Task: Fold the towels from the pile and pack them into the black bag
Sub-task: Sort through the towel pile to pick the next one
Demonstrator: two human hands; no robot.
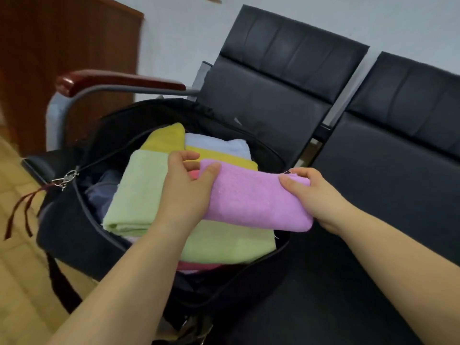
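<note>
I hold a folded pink towel (254, 197) by its two short ends over the open black bag (74, 235), which sits on the seat of a black chair (286, 78). My left hand (189, 188) grips the left end, thumb on top and fingers curled underneath; my right hand (313, 192) pinches the right end the same way. The towel lies across the top of the stack inside the bag, resting on a folded green towel (139, 192). Behind that I see a yellow towel (164, 138) and a pale blue towel (219, 145), all folded and already packed. No pile of unfolded towels shows from here, so I judge I am near the end of the packing.

The bag looks full to its rim. The pink towel's right end hangs out past the zip line on that side, so if I simply let go it may slide off the stack onto the chair seat, or sit where the zip would catch it. Pressing it down hard could push the green towel sideways and undo its fold. The bag is also soft and sits near the seat's front edge by the armrest (119, 79); a heavy shove might tip it. I think I should shift the towel left and lay it flat before releasing.
</note>
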